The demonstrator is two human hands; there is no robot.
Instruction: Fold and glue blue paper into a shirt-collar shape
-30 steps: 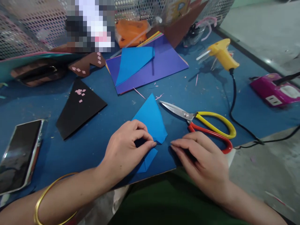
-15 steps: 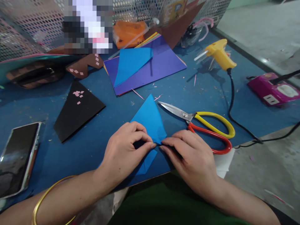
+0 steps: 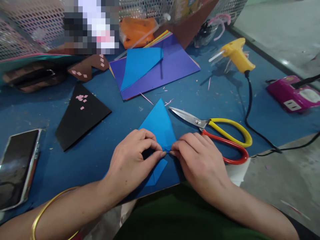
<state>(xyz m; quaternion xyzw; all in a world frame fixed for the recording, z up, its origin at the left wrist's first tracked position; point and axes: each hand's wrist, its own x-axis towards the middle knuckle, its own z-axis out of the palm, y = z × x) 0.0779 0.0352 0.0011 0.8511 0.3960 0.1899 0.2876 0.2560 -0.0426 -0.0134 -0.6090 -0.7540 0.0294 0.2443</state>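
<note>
A folded sheet of blue paper (image 3: 160, 123) lies at the table's front edge, its pointed tip facing away from me. My left hand (image 3: 136, 156) pinches the paper's lower edge between thumb and index finger. Close beside it, my right hand (image 3: 200, 160) pinches the same edge from the right. The fingertips nearly meet around a small crease. Another flap of the blue paper shows below my left fingers; the rest is hidden under that hand. Scissors (image 3: 197, 122) with one yellow and one red handle lie just beyond my right hand.
Left of the paper are a black folded paper (image 3: 85, 123) bearing small pink pieces, and a phone (image 3: 18, 170). Behind lie purple sheets (image 3: 175, 66) with a blue piece on top. A yellow glue gun (image 3: 237, 55) and a magenta power socket (image 3: 295, 93) stand at right.
My right hand has moved slightly left and up, and its thumb and finger have closed on the blue paper's edge. My left hand keeps its pinch. The view has shifted slightly.
</note>
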